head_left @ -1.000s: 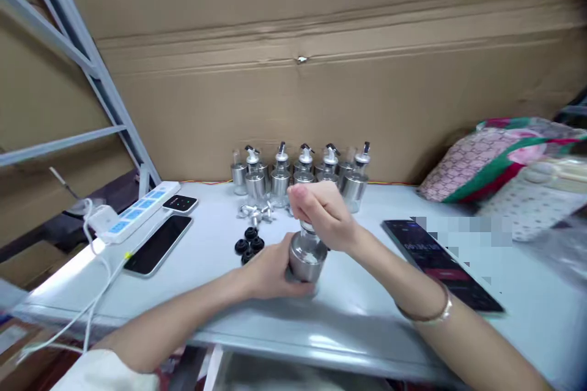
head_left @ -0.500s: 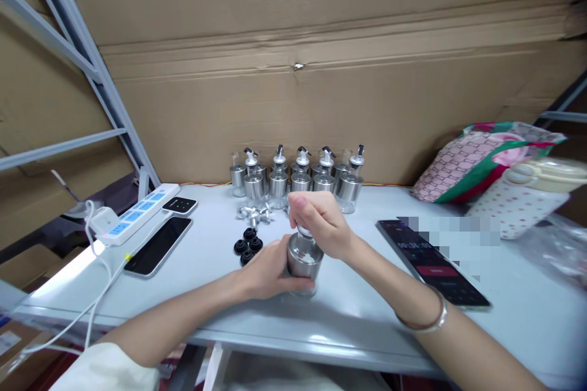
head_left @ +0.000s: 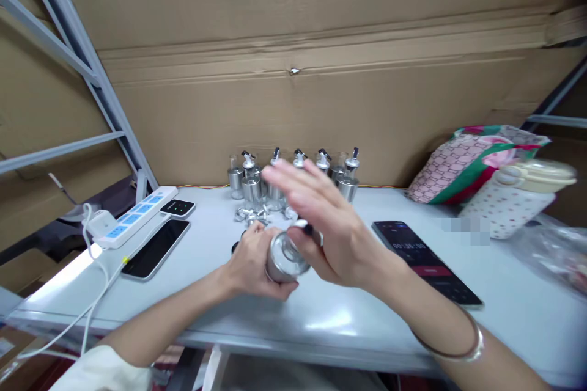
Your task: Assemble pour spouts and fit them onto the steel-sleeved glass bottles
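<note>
Partly hidden — bottle spout [head_left: 303, 226], seemingly behind right hand [head_left: 331, 229].

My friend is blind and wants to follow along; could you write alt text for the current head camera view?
The left hand grips a steel-and-glass bottle tilted over a pale table, while the right hand is open beside its spout. Behind stand similar bottles; phones lie at either side, with a patterned bag at far right.

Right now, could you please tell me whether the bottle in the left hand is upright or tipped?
Tipped: the bottle leans in the left hand, its spout end slanting toward the right hand.
</note>
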